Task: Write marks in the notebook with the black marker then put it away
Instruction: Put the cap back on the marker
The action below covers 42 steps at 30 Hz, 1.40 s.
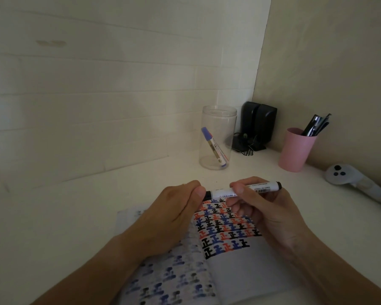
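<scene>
The black marker [227,191] is held level above the open notebook [240,274]. My right hand [266,214] grips its white barrel near the middle. My left hand [174,214] pinches the black cap end at the marker's left. The notebook's right page bears rows of black, blue and red marks in its upper half, and its lower half is blank. Faded marks show through on the left page, part of which my left forearm hides.
A clear plastic jar [218,137] with a blue marker [215,147] inside stands behind the notebook. A pink cup [295,150] with several pens, black speakers [259,125] and a white controller [348,177] sit to the right, near the wall corner.
</scene>
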Motion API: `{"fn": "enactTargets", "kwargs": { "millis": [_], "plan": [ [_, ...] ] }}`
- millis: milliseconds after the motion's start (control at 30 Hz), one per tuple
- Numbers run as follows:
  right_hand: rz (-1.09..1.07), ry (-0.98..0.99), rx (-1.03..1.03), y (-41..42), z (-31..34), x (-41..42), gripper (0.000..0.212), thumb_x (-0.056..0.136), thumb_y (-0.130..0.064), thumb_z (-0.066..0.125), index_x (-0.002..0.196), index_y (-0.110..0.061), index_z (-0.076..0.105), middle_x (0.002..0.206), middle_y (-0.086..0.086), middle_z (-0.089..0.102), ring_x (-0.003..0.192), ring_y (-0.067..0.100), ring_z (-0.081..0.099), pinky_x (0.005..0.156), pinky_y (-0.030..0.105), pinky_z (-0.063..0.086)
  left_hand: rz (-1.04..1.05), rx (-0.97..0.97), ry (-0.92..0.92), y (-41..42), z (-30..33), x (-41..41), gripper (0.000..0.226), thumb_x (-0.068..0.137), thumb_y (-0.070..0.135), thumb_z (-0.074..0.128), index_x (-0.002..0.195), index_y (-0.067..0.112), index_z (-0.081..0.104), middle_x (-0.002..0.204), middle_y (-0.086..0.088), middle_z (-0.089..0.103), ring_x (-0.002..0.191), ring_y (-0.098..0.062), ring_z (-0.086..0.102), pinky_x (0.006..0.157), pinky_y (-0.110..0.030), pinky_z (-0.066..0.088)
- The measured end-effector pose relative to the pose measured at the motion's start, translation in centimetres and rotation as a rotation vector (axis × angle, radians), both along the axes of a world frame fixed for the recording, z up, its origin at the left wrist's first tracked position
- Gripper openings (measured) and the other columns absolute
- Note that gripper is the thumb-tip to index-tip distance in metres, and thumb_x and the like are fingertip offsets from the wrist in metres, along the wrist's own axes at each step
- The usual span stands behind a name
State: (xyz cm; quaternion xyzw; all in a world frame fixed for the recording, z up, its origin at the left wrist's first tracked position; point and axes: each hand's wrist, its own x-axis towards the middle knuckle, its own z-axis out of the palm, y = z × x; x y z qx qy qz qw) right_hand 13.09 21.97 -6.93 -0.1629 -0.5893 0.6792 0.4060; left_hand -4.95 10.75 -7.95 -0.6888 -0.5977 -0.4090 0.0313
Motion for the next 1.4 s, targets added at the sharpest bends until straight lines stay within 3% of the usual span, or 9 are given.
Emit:
{"fn": "enactTargets", "kwargs": {
  "millis": [67, 100, 167, 267, 733, 933, 1100, 1267, 1400],
  "plan": [
    [0.001, 0.035, 0.009, -0.2, 0.2, 0.0, 0.029, 0.072, -0.017, 0.076, 0.091, 0.006, 0.074, 0.072, 0.021, 0.075, 0.059, 0.022, 0.068, 0.056, 0.022, 0.056, 0.072, 0.054, 0.097, -0.6, 0.3, 0.5, 0.036, 0.104, 0.041, 0.017, 0.099, 0.034, 0.052, 0.089, 0.027, 0.054, 0.093, 0.002, 0.051, 0.096, -0.009, 0.031],
    [0.001, 0.05, 0.018, -0.2, 0.3, 0.0, 0.028, 0.071, -0.017, 0.076, 0.089, 0.005, 0.075, 0.071, 0.021, 0.074, 0.058, 0.022, 0.068, 0.055, 0.022, 0.056, 0.078, 0.089, 0.111, -0.7, 0.2, 0.5, 0.039, 0.104, 0.041, 0.017, 0.103, 0.029, 0.055, 0.096, 0.026, 0.06, 0.094, -0.001, 0.052, 0.093, -0.012, -0.009],
    [-0.011, 0.059, 0.059, -0.4, 0.2, -0.1, 0.026, 0.071, -0.017, 0.075, 0.087, 0.003, 0.076, 0.07, 0.02, 0.074, 0.058, 0.022, 0.068, 0.056, 0.023, 0.056, 0.015, 0.067, -0.054, -0.6, 0.1, 0.4, 0.043, 0.103, 0.044, 0.022, 0.093, 0.019, 0.056, 0.081, 0.016, 0.06, 0.077, -0.002, 0.055, 0.08, -0.008, 0.043],
    [-0.043, -0.029, 0.172, -0.5, -0.3, -0.4, 0.025, 0.074, -0.019, 0.075, 0.089, 0.001, 0.077, 0.074, 0.02, 0.076, 0.064, 0.026, 0.071, 0.062, 0.025, 0.058, 0.022, 0.031, -0.064, 0.2, -0.8, 0.0, 0.052, 0.106, 0.045, 0.023, 0.09, 0.009, 0.056, 0.078, 0.004, 0.052, 0.073, -0.006, 0.049, 0.064, -0.015, 0.027],
    [-0.139, 0.035, -0.317, 0.6, -0.8, -0.1, 0.029, 0.073, -0.002, 0.074, 0.102, -0.005, 0.078, 0.096, 0.02, 0.078, 0.086, 0.025, 0.077, 0.074, 0.024, 0.063, 0.169, -0.035, -0.03, 0.1, -0.2, -2.6, 0.028, 0.098, 0.054, 0.031, 0.092, 0.033, 0.048, 0.076, 0.008, 0.061, 0.07, -0.011, 0.058, 0.059, -0.021, 0.042],
    [-0.551, 0.008, 0.231, 2.8, 8.0, -2.0, 0.033, 0.084, -0.008, 0.077, 0.115, -0.012, 0.065, 0.095, 0.014, 0.078, 0.09, 0.021, 0.076, 0.084, 0.03, 0.059, 0.374, 0.057, 0.001, -0.1, -0.4, -4.0, 0.035, 0.1, 0.057, 0.033, 0.117, 0.034, 0.052, 0.077, 0.013, 0.051, 0.072, -0.008, 0.054, 0.071, -0.029, 0.046],
    [-0.853, -0.068, 0.602, 6.5, 14.4, -7.0, 0.021, 0.087, -0.015, 0.075, 0.105, -0.011, 0.066, 0.082, -0.01, 0.07, 0.069, -0.015, 0.065, 0.064, 0.0, 0.046, 0.424, 0.076, 0.135, -0.2, -0.1, -4.0, 0.036, 0.101, 0.047, 0.031, 0.109, 0.024, 0.058, 0.086, 0.011, 0.051, 0.078, -0.016, 0.059, 0.07, -0.033, 0.049],
    [-0.876, -0.365, 0.713, 10.7, 13.2, -10.7, 0.018, 0.089, -0.01, 0.07, 0.107, -0.01, 0.068, 0.096, 0.003, 0.076, 0.076, 0.012, 0.069, 0.079, 0.029, 0.058, 0.455, 0.017, 0.174, 0.0, -0.3, -4.5, 0.04, 0.1, 0.046, 0.028, 0.105, 0.021, 0.059, 0.091, 0.002, 0.062, 0.079, -0.021, 0.061, 0.066, -0.037, 0.051],
    [-0.881, -0.602, 0.799, 12.6, 11.8, -12.2, 0.022, 0.089, -0.017, 0.07, 0.11, -0.013, 0.074, 0.105, 0.004, 0.078, 0.093, 0.02, 0.071, 0.075, 0.024, 0.05, 0.444, -0.01, 0.232, 0.3, -0.7, -4.6, 0.054, 0.103, 0.048, 0.015, 0.108, 0.019, 0.06, 0.096, 0.002, 0.063, 0.08, -0.021, 0.059, 0.067, -0.036, 0.046]
  ]
}}
